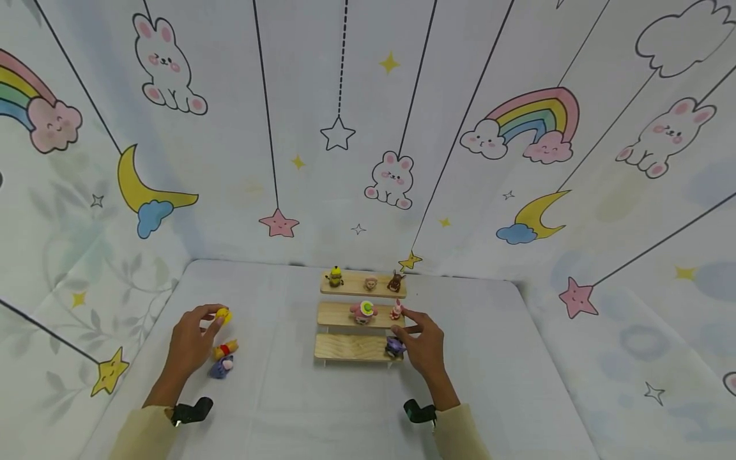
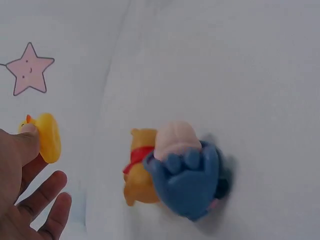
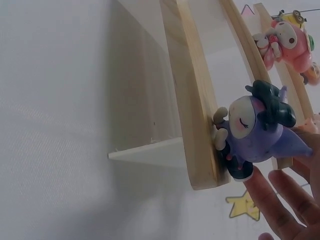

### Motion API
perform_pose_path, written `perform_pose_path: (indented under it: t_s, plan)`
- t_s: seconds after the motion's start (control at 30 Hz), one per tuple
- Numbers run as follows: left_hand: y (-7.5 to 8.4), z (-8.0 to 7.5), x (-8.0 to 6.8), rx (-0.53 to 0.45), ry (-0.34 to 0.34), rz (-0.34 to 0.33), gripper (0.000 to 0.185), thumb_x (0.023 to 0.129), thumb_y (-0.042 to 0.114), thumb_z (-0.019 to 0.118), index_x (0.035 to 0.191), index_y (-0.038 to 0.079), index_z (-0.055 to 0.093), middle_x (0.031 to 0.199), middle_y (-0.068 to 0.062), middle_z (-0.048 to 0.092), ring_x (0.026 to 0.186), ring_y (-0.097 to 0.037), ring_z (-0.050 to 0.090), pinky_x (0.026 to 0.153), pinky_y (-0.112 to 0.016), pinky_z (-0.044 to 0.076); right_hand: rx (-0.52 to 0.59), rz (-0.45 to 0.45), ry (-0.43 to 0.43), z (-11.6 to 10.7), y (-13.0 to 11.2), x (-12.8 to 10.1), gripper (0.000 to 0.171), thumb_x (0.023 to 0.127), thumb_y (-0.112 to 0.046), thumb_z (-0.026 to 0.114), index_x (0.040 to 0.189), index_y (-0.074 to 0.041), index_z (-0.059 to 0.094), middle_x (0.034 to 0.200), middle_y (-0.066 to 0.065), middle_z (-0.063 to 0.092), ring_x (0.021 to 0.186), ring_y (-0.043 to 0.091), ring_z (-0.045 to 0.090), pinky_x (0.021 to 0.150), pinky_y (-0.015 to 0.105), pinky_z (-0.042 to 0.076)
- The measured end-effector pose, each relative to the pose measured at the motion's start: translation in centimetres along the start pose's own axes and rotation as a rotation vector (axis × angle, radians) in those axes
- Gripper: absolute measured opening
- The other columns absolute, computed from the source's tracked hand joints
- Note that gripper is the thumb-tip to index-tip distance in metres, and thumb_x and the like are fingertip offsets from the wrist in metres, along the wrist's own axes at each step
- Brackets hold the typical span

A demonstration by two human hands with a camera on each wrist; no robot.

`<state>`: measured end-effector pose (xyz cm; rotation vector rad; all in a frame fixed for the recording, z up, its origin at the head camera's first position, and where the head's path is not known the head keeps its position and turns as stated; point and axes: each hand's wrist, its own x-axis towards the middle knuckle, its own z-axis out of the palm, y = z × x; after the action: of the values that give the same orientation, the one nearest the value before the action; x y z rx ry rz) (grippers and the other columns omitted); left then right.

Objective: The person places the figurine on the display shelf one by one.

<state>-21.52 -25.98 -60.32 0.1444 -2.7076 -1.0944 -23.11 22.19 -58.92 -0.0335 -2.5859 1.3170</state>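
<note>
Left hand (image 1: 190, 345) pinches a small yellow figure (image 1: 223, 314) at its fingertips, lifted off the table (image 1: 276, 383); a bear figure (image 1: 225, 349) and blue figure (image 1: 221, 367) lie just below the fingers. Right hand (image 1: 422, 345), fingers loosely spread, touches a purple figure (image 1: 394, 346) on the lowest step of the wooden shelf (image 1: 351, 348).

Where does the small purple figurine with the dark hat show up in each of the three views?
Head view: the small purple figurine with the dark hat sits at the right end of the lowest step of the wooden three-step shelf, beside the right hand.
Left wrist view: not in it.
Right wrist view: right of centre, on that step.
Shared landmark: the wooden three-step shelf.
</note>
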Motion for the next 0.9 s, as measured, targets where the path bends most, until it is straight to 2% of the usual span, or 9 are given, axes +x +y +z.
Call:
perform_pose_path:
  t_s: [0.3,0.53,0.9]
  plan:
    - [4.0,0.0,0.7,-0.07,0.024,0.107,0.03,0.108,0.008,0.062,0.138,0.003,0.063,0.129,-0.022,0.067,0.117,-0.041,0.06,0.095,-0.061,0.054,0.014,-0.013,0.009,0.1,0.2,0.0,0.047,0.09,-0.022,0.087,0.135,-0.023,0.075,0.13,0.003,0.075,0.093,0.023,0.079,0.074,0.026,0.059]
    - [6.3,0.7,1.0,-0.094,0.002,0.202,0.03,0.107,0.006,0.062,0.137,0.005,0.064,0.129,-0.017,0.07,0.117,-0.036,0.06,0.093,-0.054,0.053,0.015,0.0,0.007,0.1,0.2,-0.1,0.047,0.09,-0.023,0.087,0.136,-0.024,0.075,0.13,0.002,0.075,0.094,0.022,0.079,0.074,0.027,0.059]
    - [10.2,2.6,1.0,-0.105,-0.056,0.25,0.034,0.105,0.007,0.067,0.138,0.01,0.065,0.134,-0.012,0.069,0.121,-0.031,0.057,0.096,-0.055,0.055,0.03,-0.019,0.011,0.1,0.4,-0.1,0.048,0.09,-0.022,0.087,0.136,-0.022,0.074,0.13,0.003,0.075,0.093,0.023,0.079,0.071,0.025,0.059]
